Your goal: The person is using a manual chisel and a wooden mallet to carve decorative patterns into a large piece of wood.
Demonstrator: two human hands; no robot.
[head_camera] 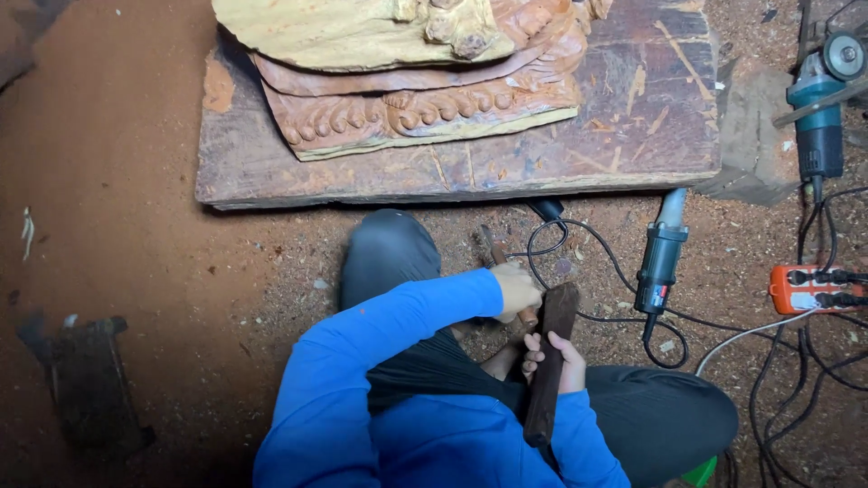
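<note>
**Inspector:** Start with what lies closest to the wearer.

**Assistant:** The right hand (pixel 553 360) is wrapped tight around a dark wooden mallet (pixel 548 366), which stands nearly upright between the knees, its head up beside the left hand. The left hand (pixel 517 289), blue sleeve reaching across the lap, is closed on a chisel (pixel 496 250); the handle end is hidden in the fist and the upper part angles away from the mallet head toward the plank. How the fingers sit on it I cannot tell.

**Inspector:** Around the mallet?

**Assistant:** Just right of its head, a grey power tool (pixel 660 262) lies on the sawdust floor (pixel 136 181), its black cord (pixel 597 248) looping past the chisel. Farther right of the mallet sits an orange socket strip (pixel 814 287) with several plugs in it, amid tangled cables.

**Inspector:** Beyond?

**Assistant:** Above the mallet, a broad worn plank (pixel 633 117) lies flat. On its left half rests a reddish carved wood piece (pixel 416 99) with a scalloped lower border, partly cut off by the top edge. Far upper right of the mallet, off the plank, lies a teal angle grinder (pixel 821 108). Well to the left of the mallet, a dark wooden block (pixel 86 384) sits in shadow.
</note>
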